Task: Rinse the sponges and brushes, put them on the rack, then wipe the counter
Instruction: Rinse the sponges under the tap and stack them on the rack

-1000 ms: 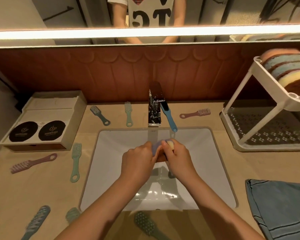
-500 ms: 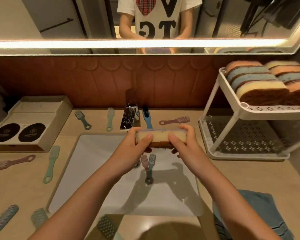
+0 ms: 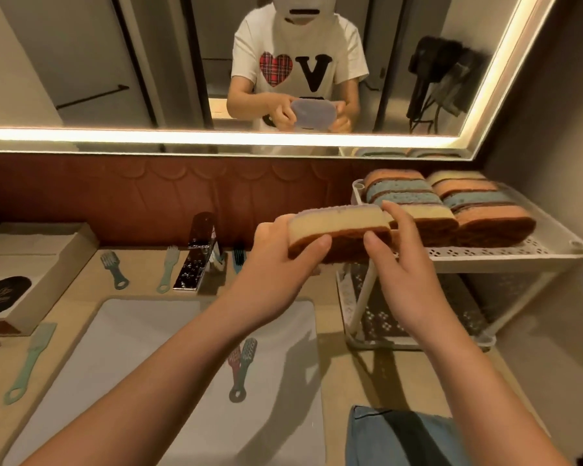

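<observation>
I've got the yellow-and-brown layered sponge (image 3: 337, 230) mid-frame, left hand (image 3: 276, 264) and right hand (image 3: 398, 264) both pinching it, just beside the white plastic rack (image 3: 552, 243) at right.

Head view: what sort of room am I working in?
Probably a bathroom vanity: a white basin, a chrome faucet behind it, and a wide lit mirror above.

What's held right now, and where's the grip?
One sponge, in both hands: the left hand has its grip on the left end, the right hand pinches the right end, thumbs on the near face.
</observation>
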